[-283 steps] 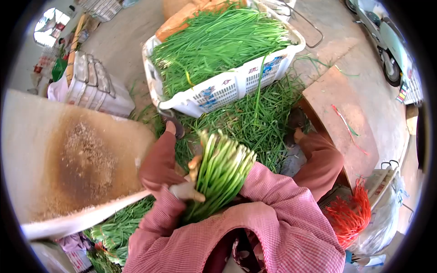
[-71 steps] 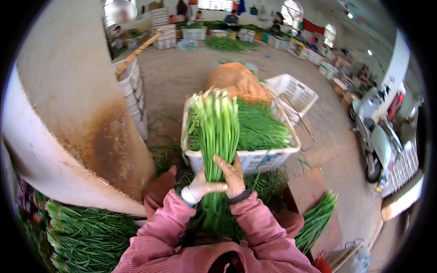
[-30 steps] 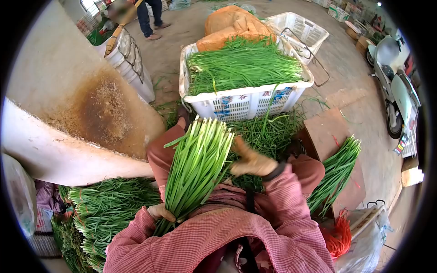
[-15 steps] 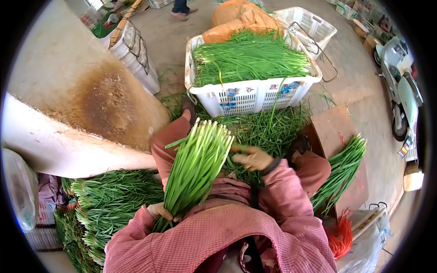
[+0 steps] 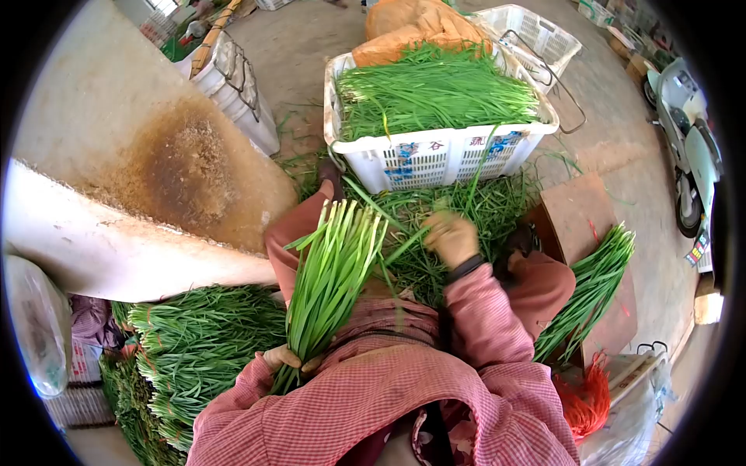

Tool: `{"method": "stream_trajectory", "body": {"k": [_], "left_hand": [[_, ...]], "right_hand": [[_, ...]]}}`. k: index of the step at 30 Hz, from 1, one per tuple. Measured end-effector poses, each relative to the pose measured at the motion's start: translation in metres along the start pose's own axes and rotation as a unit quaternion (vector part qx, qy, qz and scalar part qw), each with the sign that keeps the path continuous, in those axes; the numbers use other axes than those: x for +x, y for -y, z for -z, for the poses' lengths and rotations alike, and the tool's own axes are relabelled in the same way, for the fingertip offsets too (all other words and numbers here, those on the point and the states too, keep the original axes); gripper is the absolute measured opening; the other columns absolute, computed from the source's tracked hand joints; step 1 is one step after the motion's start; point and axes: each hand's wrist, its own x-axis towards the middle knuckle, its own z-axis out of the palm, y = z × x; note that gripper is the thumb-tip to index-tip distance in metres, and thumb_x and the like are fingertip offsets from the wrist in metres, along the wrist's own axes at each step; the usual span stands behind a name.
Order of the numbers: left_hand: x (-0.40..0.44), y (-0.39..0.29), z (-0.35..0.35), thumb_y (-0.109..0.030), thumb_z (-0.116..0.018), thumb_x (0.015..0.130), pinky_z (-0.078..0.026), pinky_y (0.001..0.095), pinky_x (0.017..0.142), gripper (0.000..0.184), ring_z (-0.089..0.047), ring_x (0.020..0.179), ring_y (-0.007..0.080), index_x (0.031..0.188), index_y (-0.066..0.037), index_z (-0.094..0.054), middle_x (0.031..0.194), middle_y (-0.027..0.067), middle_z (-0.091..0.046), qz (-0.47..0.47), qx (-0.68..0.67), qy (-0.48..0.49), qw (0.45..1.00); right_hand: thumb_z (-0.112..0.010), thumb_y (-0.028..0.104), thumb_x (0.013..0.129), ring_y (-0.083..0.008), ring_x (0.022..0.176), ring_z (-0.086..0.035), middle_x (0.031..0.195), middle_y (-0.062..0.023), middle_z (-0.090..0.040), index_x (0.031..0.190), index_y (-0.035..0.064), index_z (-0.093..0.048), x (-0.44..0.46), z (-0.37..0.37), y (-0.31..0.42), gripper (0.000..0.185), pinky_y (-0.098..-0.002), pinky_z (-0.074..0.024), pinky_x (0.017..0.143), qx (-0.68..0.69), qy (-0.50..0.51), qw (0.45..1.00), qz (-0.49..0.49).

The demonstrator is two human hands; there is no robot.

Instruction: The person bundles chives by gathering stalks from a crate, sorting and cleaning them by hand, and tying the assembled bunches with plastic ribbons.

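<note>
My left hand (image 5: pixel 284 359) is closed round the leafy lower end of a bunch of garlic chives (image 5: pixel 330 272), whose pale cut ends point up and away from me. My right hand (image 5: pixel 453 239), with a dark band at its wrist, is to the right of the bunch, apart from it. Its fingers are curled and slightly blurred, gripping a few loose chive leaves (image 5: pixel 404 247). Below and beyond it, scattered chive leaves (image 5: pixel 497 198) cover the floor between my feet.
A white plastic crate (image 5: pixel 443 155) heaped with chives stands ahead. Stacked chive bundles (image 5: pixel 206 349) are at left, beside a stained slab (image 5: pixel 186 163). At right, another bunch (image 5: pixel 590 287) rests on a brown board (image 5: pixel 579 213), near red ties (image 5: pixel 583 400) and a scooter (image 5: pixel 688 147).
My right hand has moved right, away from the bunch, and loose leaves now trail from it. The bunch looks thinner and more spread at its top. My left hand keeps its grip.
</note>
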Motion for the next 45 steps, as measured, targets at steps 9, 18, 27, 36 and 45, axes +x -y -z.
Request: {"method": "stream_trajectory", "body": {"k": [9, 18, 27, 36, 45], "left_hand": [[-0.01, 0.025, 0.019, -0.003, -0.068, 0.058, -0.036, 0.0313, 0.087, 0.066, -0.046, 0.099, 0.0188, 0.119, -0.004, -0.043, 0.112, 0.0085, -0.049, -0.008, 0.024, -0.023, 0.999], [-0.02, 0.011, -0.024, -0.001, -0.071, 0.056, -0.045, 0.0269, 0.073, 0.048, -0.054, 0.084, 0.0129, 0.101, -0.004, -0.056, 0.095, 0.0048, -0.059, -0.064, 0.09, -0.161, 0.981], [-0.033, 0.008, -0.039, -0.004, -0.071, 0.056, -0.046, 0.0256, 0.069, 0.045, -0.054, 0.076, 0.0093, 0.097, -0.001, -0.054, 0.086, 0.0028, -0.061, -0.039, 0.156, -0.272, 0.949], [-0.029, 0.016, -0.048, -0.02, -0.067, 0.056, -0.046, 0.0294, 0.061, 0.063, -0.06, 0.065, 0.0244, 0.114, -0.008, -0.047, 0.074, 0.0154, -0.06, -0.09, 0.377, -0.422, 0.82], [-0.023, 0.01, -0.045, -0.029, -0.064, 0.058, -0.046, 0.0361, 0.058, 0.065, -0.058, 0.064, 0.031, 0.118, -0.013, -0.045, 0.068, 0.0169, -0.058, -0.026, 0.51, -0.444, 0.737]], "right_hand": [[-0.068, 0.031, 0.069, -0.0312, 0.119, -0.03, 0.129, -0.026, -0.025, 0.133, 0.0069, -0.006, -0.035, -0.056, -0.037, 0.093, -0.036, -0.0273, 0.098, -0.308, 0.31, 0.899, -0.011], [-0.054, 0.014, 0.079, -0.0124, 0.058, -0.049, 0.086, -0.0071, -0.05, 0.1, 0.006, -0.054, -0.052, -0.063, 0.019, 0.022, -0.0228, -0.0407, 0.054, -0.4, 0.071, 0.878, 0.254], [-0.05, 0.031, 0.082, -0.014, 0.051, -0.053, 0.078, -0.011, -0.059, 0.083, 0.0017, -0.056, -0.016, -0.053, 0.039, 0.03, -0.0236, -0.0476, 0.048, 0.067, 0.117, 0.988, 0.07], [-0.051, 0.006, 0.08, -0.0181, 0.05, -0.056, 0.076, -0.0147, -0.06, 0.087, -0.0039, -0.055, -0.036, -0.097, -0.016, 0.013, -0.0231, -0.0456, 0.038, -0.16, 0.139, 0.976, -0.044], [-0.056, 0.006, 0.077, -0.0134, 0.078, -0.055, 0.098, -0.0132, -0.054, 0.096, 0.0044, -0.057, -0.026, -0.066, 0.029, 0.019, -0.0245, -0.0478, 0.057, 0.041, 0.139, 0.987, 0.067]]}}
